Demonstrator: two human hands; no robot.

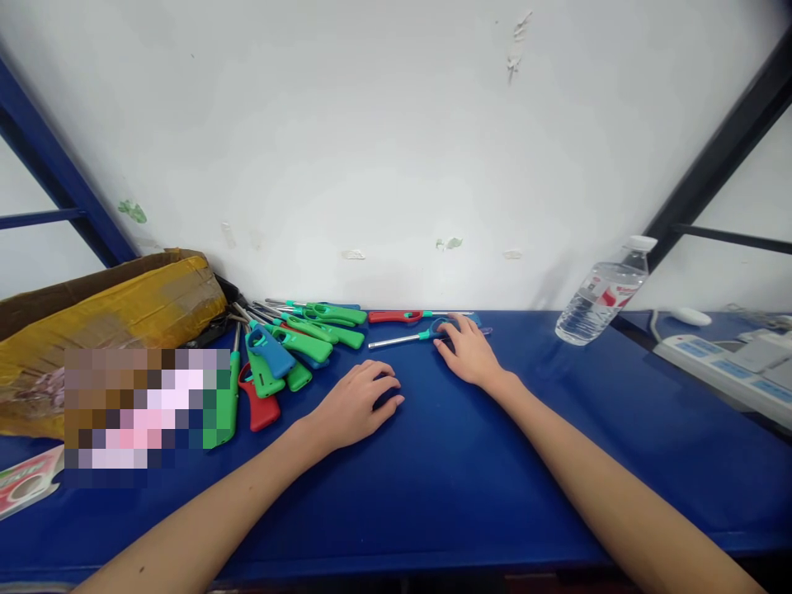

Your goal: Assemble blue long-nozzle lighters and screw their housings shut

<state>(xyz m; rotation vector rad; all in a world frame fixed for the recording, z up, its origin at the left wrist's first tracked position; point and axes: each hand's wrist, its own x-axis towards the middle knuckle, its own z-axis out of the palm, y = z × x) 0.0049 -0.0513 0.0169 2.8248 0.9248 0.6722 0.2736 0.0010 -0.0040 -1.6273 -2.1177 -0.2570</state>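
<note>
My left hand [355, 404] rests on the blue table with its fingers loosely curved and its thumb apart, holding nothing. Farther right, my right hand [469, 351] has its thumb and fingers around the handle of a blue utility lighter [396, 340]. This lighter lies on the table, its metal tube pointing left; my fingers cover part of its handle. Just behind it, along the wall, lies a red utility lighter [391, 317] with its tube to the right. Left of my left hand is a loose pile of green, blue and red utility lighters [303, 342].
An opened, tape-covered cardboard box [124, 297] stands at the left, with a pixelated patch before it. A printed card [30, 483] lies near the left edge. At the right are a tilted water bottle [600, 297] and a white power strip [723, 371]. A white wall [396, 148] rises behind.
</note>
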